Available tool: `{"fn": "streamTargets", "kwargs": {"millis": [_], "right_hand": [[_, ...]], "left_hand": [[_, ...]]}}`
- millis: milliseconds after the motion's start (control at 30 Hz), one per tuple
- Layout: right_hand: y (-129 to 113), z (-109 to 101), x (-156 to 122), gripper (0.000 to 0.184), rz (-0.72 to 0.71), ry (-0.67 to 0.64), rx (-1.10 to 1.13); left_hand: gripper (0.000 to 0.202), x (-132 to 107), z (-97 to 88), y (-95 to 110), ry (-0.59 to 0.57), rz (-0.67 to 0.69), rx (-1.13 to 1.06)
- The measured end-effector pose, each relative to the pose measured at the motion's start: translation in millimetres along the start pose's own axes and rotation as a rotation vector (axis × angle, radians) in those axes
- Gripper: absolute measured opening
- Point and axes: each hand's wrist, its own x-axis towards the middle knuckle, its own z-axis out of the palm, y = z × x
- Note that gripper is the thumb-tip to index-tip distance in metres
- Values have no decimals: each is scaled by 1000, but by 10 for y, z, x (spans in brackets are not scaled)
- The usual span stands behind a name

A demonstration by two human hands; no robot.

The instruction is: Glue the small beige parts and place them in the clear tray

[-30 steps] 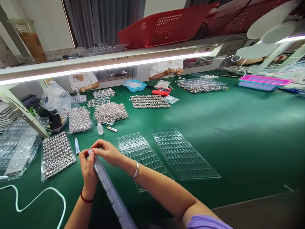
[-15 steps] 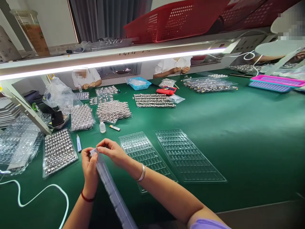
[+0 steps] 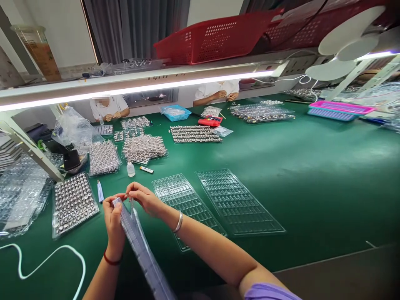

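Stack of clear plastic trays [image 3: 139, 248] — edge-on, slanting, far end split apart

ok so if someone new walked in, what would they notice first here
Probably the hands, low and left of centre: the left hand grips a stack of clear trays, and the right hand pinches the top end of one. Next, likely the big red basket on the shelf above, over the bright light strip, and the wide green table below.
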Motion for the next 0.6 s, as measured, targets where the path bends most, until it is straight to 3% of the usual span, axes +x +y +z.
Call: {"fn": "streamTargets", "kwargs": {"millis": [200,333,467,600], "right_hand": [[129,8,52,69,23,-116,-94],[60,106,67,76,-1,-103,-208],[-326,-9,-22,75,-111,27,-318],[-917,-377,-272,69,-215,181,-421]], "left_hand": [[21,81,30,3,-44,53,-95],[18,122,-26,125,-74,62,-124],[24,154,-279,376,-34,133,-115],[26,185,-672,649,61,227,-122]]}}
